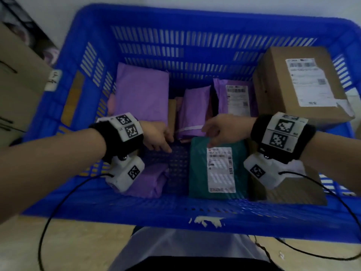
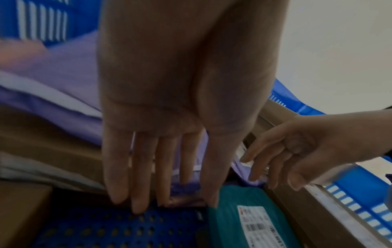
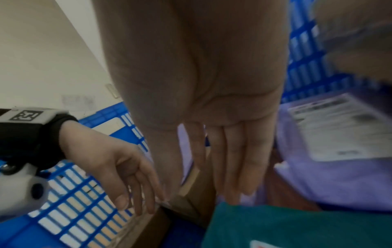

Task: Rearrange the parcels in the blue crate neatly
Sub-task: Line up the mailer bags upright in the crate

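The blue crate holds several parcels. A large purple mailer lies at the back left, a small purple mailer in the middle, a labelled purple mailer to its right. A green mailer with a white label lies at the front. My left hand is open, fingers straight, over the bare crate floor beside the small purple mailer. My right hand is open, its fingers straight above the far edge of the green mailer; contact cannot be told.
A big cardboard box leans on the crate's back right corner. Another cardboard box lies at the front right under my right wrist. A purple mailer sits at the front left. A cardboard carton stands outside, left.
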A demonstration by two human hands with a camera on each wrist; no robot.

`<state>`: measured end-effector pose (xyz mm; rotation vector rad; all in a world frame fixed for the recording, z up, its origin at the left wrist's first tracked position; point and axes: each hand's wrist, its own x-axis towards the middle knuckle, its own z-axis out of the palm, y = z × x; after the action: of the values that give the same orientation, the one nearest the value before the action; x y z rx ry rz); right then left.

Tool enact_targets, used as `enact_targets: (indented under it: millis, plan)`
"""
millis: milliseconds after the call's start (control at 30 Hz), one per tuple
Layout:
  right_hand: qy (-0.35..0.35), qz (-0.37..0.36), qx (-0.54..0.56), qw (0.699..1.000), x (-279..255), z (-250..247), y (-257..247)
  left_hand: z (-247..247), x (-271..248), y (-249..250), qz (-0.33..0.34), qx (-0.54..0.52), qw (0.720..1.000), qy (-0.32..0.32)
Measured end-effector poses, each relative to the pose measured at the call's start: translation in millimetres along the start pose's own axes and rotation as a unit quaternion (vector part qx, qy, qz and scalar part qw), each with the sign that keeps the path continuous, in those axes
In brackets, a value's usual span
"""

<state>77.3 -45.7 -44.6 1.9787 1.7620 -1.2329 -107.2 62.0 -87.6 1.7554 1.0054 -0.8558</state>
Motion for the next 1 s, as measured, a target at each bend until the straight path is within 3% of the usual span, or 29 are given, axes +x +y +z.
enact_targets:
  millis: [167, 367, 533, 733, 867, 1000]
  plan:
    - [-0.089, -0.139, 0.072, 0.984, 37.0, 25.3, -46.6, -9.9, -25.5, -23.7, -0.029, 0.158, 0.986, -0.053]
    - [-0.143, -0.251, 0.068, 0.955, 61.2, 61.2, -85.4, -11.3, -37.6, -41.4, -0.105, 0.150, 0.964, -0.192]
    - [-0.090, -0.270, 0.029, 0.958, 70.4, 72.1, -90.3, -6.7, -41.8, -41.9, -0.108, 0.177, 0.953, -0.220]
    - [-0.031, -0.273, 0.065, 0.959, 69.5, 78.3, -84.5, -5.8, -43.0, -39.0, -0.093, 0.169, 0.951, -0.243]
    - [0.018, -0.276, 0.113, 0.954, 72.1, 71.0, -80.1, -9.3, -45.8, -38.8, -0.076, 0.151, 0.957, -0.234]
    - [0.013, -0.257, 0.181, 0.949, 74.5, 60.4, -73.3, -14.3, -47.9, -40.1, -0.075, 0.106, 0.973, -0.190]
